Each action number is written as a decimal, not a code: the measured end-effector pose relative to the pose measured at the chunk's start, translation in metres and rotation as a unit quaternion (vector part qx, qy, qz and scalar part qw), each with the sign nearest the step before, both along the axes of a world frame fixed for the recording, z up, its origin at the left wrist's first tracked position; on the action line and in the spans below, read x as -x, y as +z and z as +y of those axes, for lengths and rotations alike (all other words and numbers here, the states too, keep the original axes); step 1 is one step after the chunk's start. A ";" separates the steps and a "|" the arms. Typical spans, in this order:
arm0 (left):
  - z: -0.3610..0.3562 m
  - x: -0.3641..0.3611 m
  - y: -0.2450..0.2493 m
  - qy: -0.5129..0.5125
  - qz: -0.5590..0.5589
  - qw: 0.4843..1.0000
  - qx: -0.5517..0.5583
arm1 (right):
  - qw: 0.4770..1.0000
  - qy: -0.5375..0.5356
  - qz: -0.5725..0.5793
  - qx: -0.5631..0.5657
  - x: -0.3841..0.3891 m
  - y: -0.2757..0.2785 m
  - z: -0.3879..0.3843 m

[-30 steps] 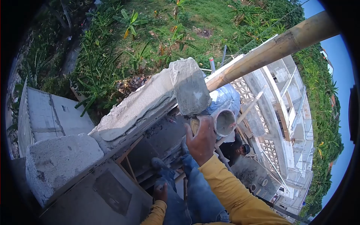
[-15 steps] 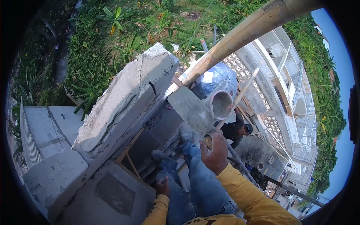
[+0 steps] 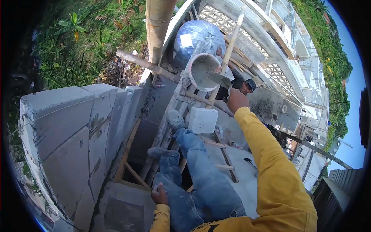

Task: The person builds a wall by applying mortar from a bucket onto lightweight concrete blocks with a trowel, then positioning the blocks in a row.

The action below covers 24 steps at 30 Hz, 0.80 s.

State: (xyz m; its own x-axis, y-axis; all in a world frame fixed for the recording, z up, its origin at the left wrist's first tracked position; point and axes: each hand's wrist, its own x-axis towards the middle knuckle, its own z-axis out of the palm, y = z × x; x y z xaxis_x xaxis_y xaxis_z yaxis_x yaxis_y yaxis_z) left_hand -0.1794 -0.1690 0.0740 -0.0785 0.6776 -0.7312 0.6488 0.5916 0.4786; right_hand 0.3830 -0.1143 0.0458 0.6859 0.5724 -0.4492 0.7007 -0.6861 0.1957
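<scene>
My right hand is closed round the handle of a trowel. The trowel's flat grey blade reaches over the rim of a round bucket, in front of the wet grey mortar inside. My left hand rests low by my left thigh with its fingers curled; whether anything is in them is hidden. Between my feet and the bucket, a pale block stands on the scaffold poles.
A block wall with a thin string along it rises at left. A thick bamboo pole stands ahead, near a wrapped plastic bundle. A co-worker is below, behind the bucket. Wooden framing edges a dark opening.
My view has swung right and down, away from the wall top. My right hand has carried the trowel to the bucket, its blade now at the mortar. The pale block has come into view.
</scene>
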 end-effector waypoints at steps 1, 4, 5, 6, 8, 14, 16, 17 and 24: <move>0.000 -0.001 -0.002 0.001 0.003 1.000 0.004 | 0.999 0.028 -0.017 0.024 -0.016 -0.025 0.007; 0.005 -0.006 -0.005 0.004 0.002 1.000 0.013 | 0.997 0.046 -0.047 0.036 -0.049 -0.088 0.032; 0.007 -0.009 -0.005 0.007 0.000 1.000 0.015 | 0.997 0.047 -0.052 0.042 -0.057 -0.108 0.040; 0.010 -0.013 -0.005 -0.002 0.015 1.000 0.015 | 0.996 0.048 -0.058 0.049 -0.064 -0.128 0.047; 0.015 -0.021 -0.006 -0.015 0.046 0.999 0.015 | 0.995 0.055 -0.043 0.078 -0.072 -0.158 0.060; 0.014 -0.029 -0.014 -0.009 0.079 0.996 0.025 | 0.992 0.084 0.017 0.089 -0.064 -0.230 0.062; 0.015 -0.036 -0.010 -0.016 0.085 0.996 0.029 | 0.993 0.075 0.054 0.069 -0.057 -0.230 0.062; 0.018 -0.040 -0.010 -0.019 0.085 0.996 0.027 | 0.992 0.064 0.083 0.075 -0.054 -0.227 0.064; 0.030 -0.049 -0.009 -0.066 0.092 0.993 0.035 | 0.970 -0.015 0.219 0.100 -0.079 -0.267 0.038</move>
State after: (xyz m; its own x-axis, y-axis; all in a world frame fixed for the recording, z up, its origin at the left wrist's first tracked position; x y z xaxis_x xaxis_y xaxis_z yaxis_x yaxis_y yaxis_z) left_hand -0.1302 -0.1387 0.0653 -0.1285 0.6392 -0.7582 0.7960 0.5225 0.3056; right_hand 0.4620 -0.0765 -0.2213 0.4181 0.4268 -0.8019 0.7273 -0.6861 0.0140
